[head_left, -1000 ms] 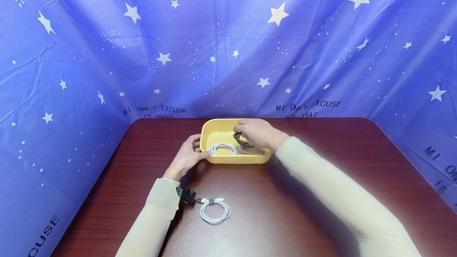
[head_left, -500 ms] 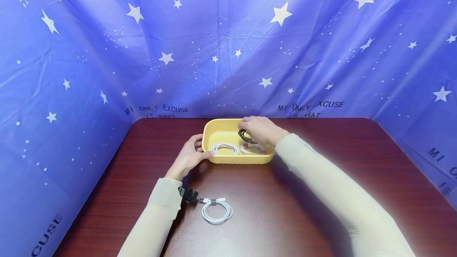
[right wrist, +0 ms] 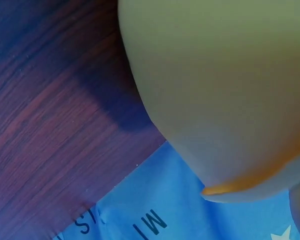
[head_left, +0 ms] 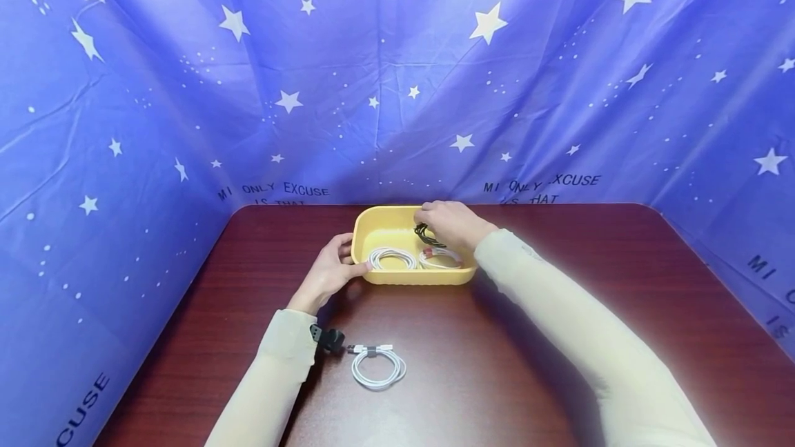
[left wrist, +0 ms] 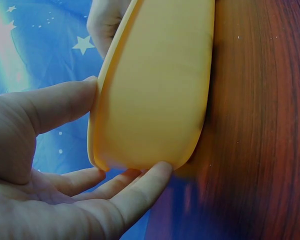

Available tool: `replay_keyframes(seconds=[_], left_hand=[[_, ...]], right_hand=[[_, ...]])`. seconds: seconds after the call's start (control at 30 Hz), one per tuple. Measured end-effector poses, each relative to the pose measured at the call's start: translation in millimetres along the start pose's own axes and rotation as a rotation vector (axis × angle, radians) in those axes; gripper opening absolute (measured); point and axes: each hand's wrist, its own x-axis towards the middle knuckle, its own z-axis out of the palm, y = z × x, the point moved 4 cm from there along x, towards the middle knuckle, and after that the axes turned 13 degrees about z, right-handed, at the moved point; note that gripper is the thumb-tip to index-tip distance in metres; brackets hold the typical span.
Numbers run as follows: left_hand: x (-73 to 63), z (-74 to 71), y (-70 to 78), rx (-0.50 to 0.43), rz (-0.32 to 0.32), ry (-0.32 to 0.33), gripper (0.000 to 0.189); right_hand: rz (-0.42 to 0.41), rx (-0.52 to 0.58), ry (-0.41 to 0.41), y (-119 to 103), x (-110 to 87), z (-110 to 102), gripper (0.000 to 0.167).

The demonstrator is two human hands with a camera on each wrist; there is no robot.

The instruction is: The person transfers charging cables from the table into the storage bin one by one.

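Observation:
A yellow storage box stands on the table toward the back, and a coiled white cable lies in its left part. To the right of that coil is another white cable with a reddish connector. My right hand reaches over the box's right side and pinches a coiled black cable inside it. My left hand holds the box's left end. In the left wrist view its thumb touches the rim and its fingers press the end wall. The right fingertips are hidden in the right wrist view.
Another coiled white cable with a dark tie lies on the brown table in front of the box. A blue star-patterned curtain rises behind the table and along both sides.
The right hand has shifted slightly up and right with the black cable, showing more of the white cable with the reddish connector. The left hand keeps its hold on the box.

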Motion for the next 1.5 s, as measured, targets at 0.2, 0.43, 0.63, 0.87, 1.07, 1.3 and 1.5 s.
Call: replay_keyframes(seconds=[0.2, 0.43, 0.63, 0.87, 1.07, 1.3, 1.5], left_hand=[[1.3, 0.1, -0.7, 0.008, -0.006, 0.0, 0.075], [2.7, 0.3, -0.3, 0.013, -0.013, -0.004, 0.075], [3.2, -1.1, -1.3, 0.015, -0.011, 0.003, 0.074], [2.5, -0.6, -1.3, 0.006, -0.007, -0.003, 0.076], [2.5, -1.1, -2.5, 0.001, -0.004, 0.002, 0.075], [2.9, -0.8, -2.5, 0.001, -0.002, -0.001, 0.075], [2.7, -0.4, -1.8, -0.002, 0.0, -0.003, 0.075]], right_hand=[[-0.002, -0.009, 0.011, 2.1, 3.7, 4.4, 0.043], [0.032, -0.012, 0.018, 7.0, 6.7, 11.4, 0.025], [0.028, -0.003, 0.033, 9.1, 9.2, 15.5, 0.022], [0.051, 0.014, 0.024, 10.4, 11.5, 21.2, 0.023], [0.083, 0.014, -0.002, 11.7, 13.5, 26.0, 0.025], [0.081, 0.004, -0.017, 12.5, 14.0, 27.5, 0.024], [0.039, -0.007, 0.014, 13.4, 13.8, 29.8, 0.019]])
